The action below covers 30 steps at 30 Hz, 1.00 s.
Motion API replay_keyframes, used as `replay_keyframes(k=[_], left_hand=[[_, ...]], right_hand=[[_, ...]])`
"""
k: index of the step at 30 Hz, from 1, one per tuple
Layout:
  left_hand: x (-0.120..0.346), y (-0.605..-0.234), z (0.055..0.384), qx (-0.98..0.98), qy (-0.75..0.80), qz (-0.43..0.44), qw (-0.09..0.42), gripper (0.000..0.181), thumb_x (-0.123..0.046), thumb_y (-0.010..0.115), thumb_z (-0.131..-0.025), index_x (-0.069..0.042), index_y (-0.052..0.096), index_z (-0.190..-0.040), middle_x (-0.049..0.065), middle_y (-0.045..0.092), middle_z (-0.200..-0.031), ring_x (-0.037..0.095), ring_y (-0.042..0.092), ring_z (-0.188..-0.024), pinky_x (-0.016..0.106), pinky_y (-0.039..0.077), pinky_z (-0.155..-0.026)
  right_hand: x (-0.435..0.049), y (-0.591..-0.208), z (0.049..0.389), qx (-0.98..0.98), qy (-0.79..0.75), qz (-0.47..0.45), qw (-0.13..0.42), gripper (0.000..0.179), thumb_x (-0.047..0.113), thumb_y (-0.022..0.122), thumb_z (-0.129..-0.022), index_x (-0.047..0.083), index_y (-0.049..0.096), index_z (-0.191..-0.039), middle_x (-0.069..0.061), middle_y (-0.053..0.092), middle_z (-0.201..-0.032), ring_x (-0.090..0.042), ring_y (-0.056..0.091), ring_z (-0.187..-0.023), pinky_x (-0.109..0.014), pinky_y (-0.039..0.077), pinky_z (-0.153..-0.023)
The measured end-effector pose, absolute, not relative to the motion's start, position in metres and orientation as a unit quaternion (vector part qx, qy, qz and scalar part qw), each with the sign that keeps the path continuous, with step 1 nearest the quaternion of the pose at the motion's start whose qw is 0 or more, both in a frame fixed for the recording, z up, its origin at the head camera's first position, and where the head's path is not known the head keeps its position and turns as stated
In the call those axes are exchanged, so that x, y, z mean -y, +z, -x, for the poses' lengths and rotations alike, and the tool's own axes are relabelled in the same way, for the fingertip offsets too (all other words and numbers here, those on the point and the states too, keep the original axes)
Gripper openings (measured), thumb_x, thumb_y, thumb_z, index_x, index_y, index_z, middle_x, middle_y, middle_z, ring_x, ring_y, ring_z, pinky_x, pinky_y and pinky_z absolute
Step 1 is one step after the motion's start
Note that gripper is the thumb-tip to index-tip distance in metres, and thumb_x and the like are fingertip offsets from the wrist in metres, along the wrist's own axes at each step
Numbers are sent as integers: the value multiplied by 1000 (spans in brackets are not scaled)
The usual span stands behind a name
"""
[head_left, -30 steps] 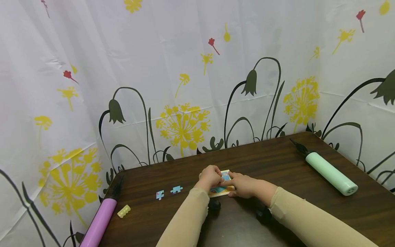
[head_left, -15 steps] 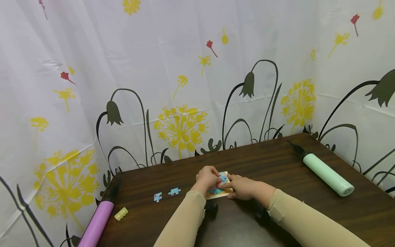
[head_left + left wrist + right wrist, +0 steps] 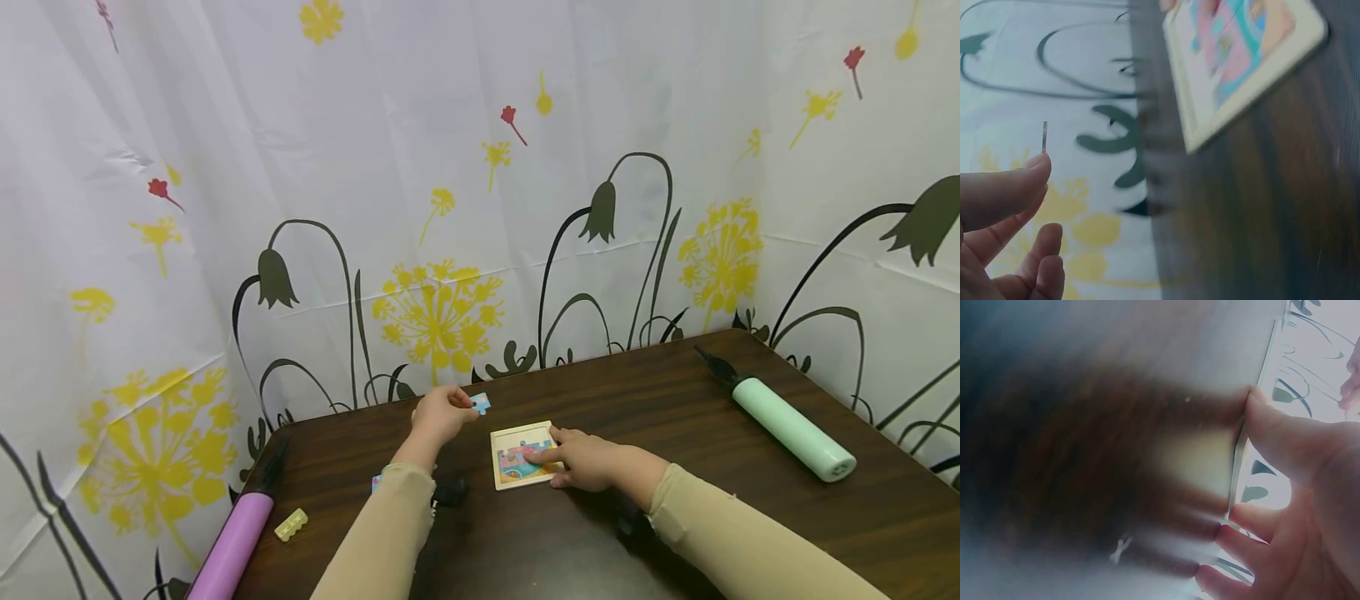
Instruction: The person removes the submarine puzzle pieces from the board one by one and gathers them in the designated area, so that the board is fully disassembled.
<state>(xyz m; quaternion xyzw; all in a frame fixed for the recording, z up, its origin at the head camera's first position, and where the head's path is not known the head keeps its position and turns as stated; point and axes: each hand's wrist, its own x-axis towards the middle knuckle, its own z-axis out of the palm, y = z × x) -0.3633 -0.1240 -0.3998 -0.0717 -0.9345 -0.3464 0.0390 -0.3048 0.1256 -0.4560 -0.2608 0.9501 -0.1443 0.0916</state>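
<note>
My left hand (image 3: 441,415) pinches a light blue jigsaw piece (image 3: 481,403) in the air, left of and beyond the wooden puzzle tray (image 3: 497,463). In the left wrist view the piece (image 3: 1045,136) stands edge-on at the thumb tip. Joined pieces fill the tray's near part, and its far part shows bare wood. My right hand (image 3: 588,458) holds the tray's right side, with one finger lying over the picture. The right wrist view has the thumb (image 3: 1279,434) and fingertips against the edge. Another loose jigsaw piece (image 3: 376,482) lies mostly hidden behind the left sleeve.
A small pale yellow bumpy block (image 3: 291,524) lies at the left of the dark wooden table (image 3: 570,550). A purple hand pump (image 3: 234,546) lies beyond it, and a mint green one (image 3: 793,428) on the right. A flower-patterned curtain (image 3: 465,192) hangs behind the table.
My left hand has lifted away from the tray and moved left with the blue jigsaw piece, uncovering the tray's left side. My right hand stays at the tray's right edge.
</note>
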Motion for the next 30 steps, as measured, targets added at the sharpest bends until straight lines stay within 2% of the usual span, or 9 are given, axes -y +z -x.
replay_keyframes(k=[4,11,16,23,30], left_hand=[[145,-395,357,937,-343,61,26,13,-17,78,-85,-11,66,-85,1,68,-87,30,60,-93,61,21,-104],[167,-419,349,954,-295,55,-11,18,-15,82,-80,-13,65,-79,-4,67,-77,21,58,-76,57,29,-93],[170,-432,349,963,-260,64,-39,18,-15,83,-79,-14,65,-76,-3,61,-69,21,54,-68,55,30,-90],[166,-438,347,971,-224,80,-34,20,-14,85,-75,-15,65,-72,-3,58,-69,22,52,-72,50,31,-82],[158,-432,346,974,-209,78,-27,22,-13,84,-75,-14,63,-73,-3,57,-70,21,52,-70,47,31,-80]], right_hand=[[-127,-458,305,-949,-145,268,86,53,33,68,-93,31,53,-144,-22,29,-156,-42,32,-139,-58,34,-104],[-128,-456,304,-946,-148,274,92,53,31,67,-95,30,52,-145,-23,27,-156,-43,29,-140,-57,33,-105],[-128,-452,303,-948,-151,264,94,53,31,68,-93,30,53,-144,-23,27,-156,-41,29,-140,-57,32,-106],[-127,-454,304,-951,-145,256,98,54,35,67,-94,33,51,-145,-20,26,-157,-39,28,-142,-56,32,-106],[-127,-457,305,-949,-145,263,93,55,34,68,-93,33,51,-145,-21,25,-157,-40,28,-141,-55,33,-106]])
